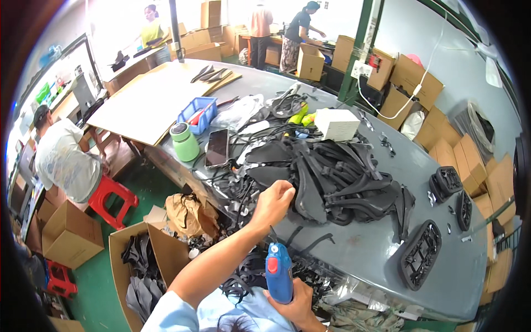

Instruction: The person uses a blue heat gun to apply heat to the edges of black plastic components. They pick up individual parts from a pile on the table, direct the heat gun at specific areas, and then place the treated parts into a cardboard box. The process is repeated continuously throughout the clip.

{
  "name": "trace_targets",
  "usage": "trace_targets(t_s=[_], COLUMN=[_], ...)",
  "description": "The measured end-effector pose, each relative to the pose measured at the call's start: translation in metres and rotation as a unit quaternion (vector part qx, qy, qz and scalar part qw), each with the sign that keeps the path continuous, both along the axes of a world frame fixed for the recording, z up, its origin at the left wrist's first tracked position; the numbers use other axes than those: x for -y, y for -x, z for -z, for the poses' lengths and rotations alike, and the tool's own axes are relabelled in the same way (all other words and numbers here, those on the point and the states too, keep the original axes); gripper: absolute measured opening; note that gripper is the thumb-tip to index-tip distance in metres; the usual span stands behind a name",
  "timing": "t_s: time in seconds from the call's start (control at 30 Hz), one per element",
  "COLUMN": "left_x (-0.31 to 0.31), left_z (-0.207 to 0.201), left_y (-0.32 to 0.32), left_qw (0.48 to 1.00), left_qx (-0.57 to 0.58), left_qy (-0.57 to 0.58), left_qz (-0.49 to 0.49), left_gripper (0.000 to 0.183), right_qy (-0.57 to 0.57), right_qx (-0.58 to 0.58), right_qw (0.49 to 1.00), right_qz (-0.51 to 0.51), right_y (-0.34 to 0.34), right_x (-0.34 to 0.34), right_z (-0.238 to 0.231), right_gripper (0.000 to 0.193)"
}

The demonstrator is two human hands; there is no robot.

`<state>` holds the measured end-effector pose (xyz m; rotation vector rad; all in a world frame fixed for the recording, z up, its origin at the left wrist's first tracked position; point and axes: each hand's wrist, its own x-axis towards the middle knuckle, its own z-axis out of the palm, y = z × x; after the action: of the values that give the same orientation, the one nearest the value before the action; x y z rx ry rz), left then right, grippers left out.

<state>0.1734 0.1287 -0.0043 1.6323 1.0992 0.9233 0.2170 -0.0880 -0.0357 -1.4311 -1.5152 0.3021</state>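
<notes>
My left hand (275,202) reaches over the near edge of the table. Its fingers are curled closed beside a heap of black padded straps (332,182), and whatever they may hold is hidden. Close to my body, my right hand (296,307) wraps round a blue handheld power tool (279,276) with a red button. The tool stands upright, its dark narrow tip pointing up near my left forearm. Loose black strips (316,241) lie on the table between my hands and the heap.
A green jar (184,143), a phone (217,148), a blue basket (198,114) and a white box (336,124) stand beyond the heap. Black moulded pads (420,255) lie at right. A cardboard box (157,260) of black pieces stands at left. Several people work farther off.
</notes>
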Motion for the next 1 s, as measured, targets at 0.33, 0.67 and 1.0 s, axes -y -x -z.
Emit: trace_targets(t_s=[0.33,0.67,1.0], left_x=[-0.022,0.013,0.05], left_z=[-0.009,-0.006,0.016], left_y=[-0.05,0.011,-0.022], left_qw=[0.984,0.995,0.869], left_qx=[-0.146,-0.076,-0.166], left_qy=[-0.099,-0.051,-0.448], left_qz=[0.014,-0.027,0.127], left_gripper=[0.026,0.023,0.013], right_qy=[0.037,0.075,0.007], right_qx=[-0.065,-0.2,-0.467], right_qw=[0.994,0.962,0.852], right_qz=[0.085,0.168,0.235], right_y=[-0.023,-0.036,-0.072], right_x=[0.013,-0.008,-0.028], right_z=[0.018,0.014,0.024], right_gripper=[0.043,0.036,0.033])
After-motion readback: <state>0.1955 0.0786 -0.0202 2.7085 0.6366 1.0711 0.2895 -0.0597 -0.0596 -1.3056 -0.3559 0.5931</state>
